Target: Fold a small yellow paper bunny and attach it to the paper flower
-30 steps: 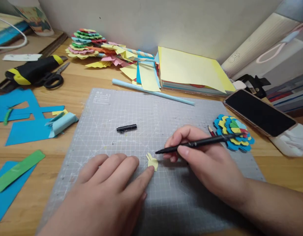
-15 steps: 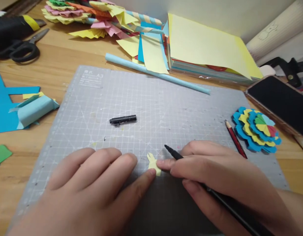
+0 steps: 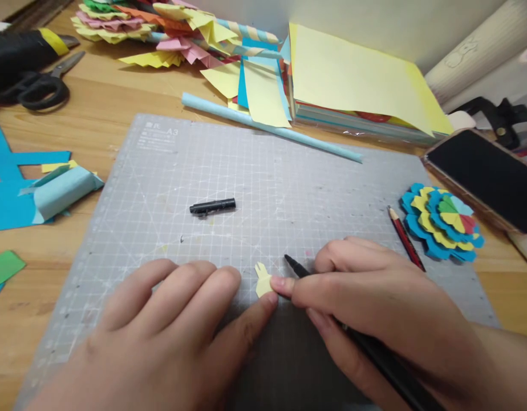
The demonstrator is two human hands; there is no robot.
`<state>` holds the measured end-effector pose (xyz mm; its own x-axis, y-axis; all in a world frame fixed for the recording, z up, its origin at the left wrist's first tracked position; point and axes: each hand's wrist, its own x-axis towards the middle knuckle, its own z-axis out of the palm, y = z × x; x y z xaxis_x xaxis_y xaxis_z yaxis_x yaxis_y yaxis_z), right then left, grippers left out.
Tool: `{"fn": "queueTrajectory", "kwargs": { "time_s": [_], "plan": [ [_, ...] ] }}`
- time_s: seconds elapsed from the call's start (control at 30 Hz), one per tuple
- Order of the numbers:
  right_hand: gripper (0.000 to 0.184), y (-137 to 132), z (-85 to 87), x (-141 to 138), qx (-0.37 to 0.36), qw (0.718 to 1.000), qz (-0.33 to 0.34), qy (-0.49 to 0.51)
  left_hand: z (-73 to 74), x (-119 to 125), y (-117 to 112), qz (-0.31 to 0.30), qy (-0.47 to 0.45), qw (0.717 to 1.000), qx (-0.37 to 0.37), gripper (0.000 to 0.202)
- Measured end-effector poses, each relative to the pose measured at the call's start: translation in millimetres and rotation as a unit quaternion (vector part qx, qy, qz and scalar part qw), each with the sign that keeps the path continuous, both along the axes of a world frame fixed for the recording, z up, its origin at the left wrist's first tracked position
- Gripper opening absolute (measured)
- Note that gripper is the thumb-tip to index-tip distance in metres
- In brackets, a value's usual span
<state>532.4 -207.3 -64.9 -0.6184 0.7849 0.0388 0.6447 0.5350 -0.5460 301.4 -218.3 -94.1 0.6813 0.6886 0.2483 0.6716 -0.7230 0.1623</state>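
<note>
The yellow cutout (image 3: 263, 285) lies on the mat (image 3: 229, 171), a fingertip of the right hand (image 3: 375, 302) newly on its edge, likely adjusting it. That hand clamps the pen (image 3: 296, 266); one outstretched finger of the left hand (image 3: 173, 331) touches the cutout, others bunched.

I've got 2 hands in view, left hand (image 3: 173, 334) and right hand (image 3: 383, 291). 1 black pen (image 3: 392, 366), 1 pen cap (image 3: 213, 206), 1 small yellow cutout (image 3: 264, 283), 1 cutting mat (image 3: 156, 182), 1 pencil (image 3: 406, 240), 1 blue-edged paper flower (image 3: 443, 220), 1 phone (image 3: 486, 174), 1 pair of scissors (image 3: 53, 81), 1 green strip (image 3: 5, 269). Folded-paper pile (image 3: 182, 43): pieces overlap, can't count.
</note>
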Motion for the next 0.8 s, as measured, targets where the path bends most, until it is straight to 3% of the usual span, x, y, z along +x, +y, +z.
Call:
{"fn": "queueTrajectory", "kwargs": {
  "time_s": [0.2,0.37,0.47,0.57,0.8],
  "plan": [
    [0.020,2,9.0,-2,0.072,0.993,0.076,-0.053,7.9,2,1,0.010,0.001,1.000,-0.025,0.034],
    [0.021,0,11.3,-1,0.056,0.991,0.086,-0.082,17.6,7,5,0.043,-0.018,0.994,-0.101,0.028],
    [0.026,0,11.8,2,0.041,0.993,0.086,-0.073,20.6,8,9,0.033,-0.030,0.989,-0.138,0.028],
    [0.033,2,14.3,4,0.026,0.991,0.103,-0.079,20.3,6,10,0.020,-0.043,0.991,-0.125,0.029],
    [0.025,5,14.4,2,0.022,0.991,0.108,-0.072,16.2,7,8,0.025,-0.057,0.994,-0.084,0.032]
  ]
}}
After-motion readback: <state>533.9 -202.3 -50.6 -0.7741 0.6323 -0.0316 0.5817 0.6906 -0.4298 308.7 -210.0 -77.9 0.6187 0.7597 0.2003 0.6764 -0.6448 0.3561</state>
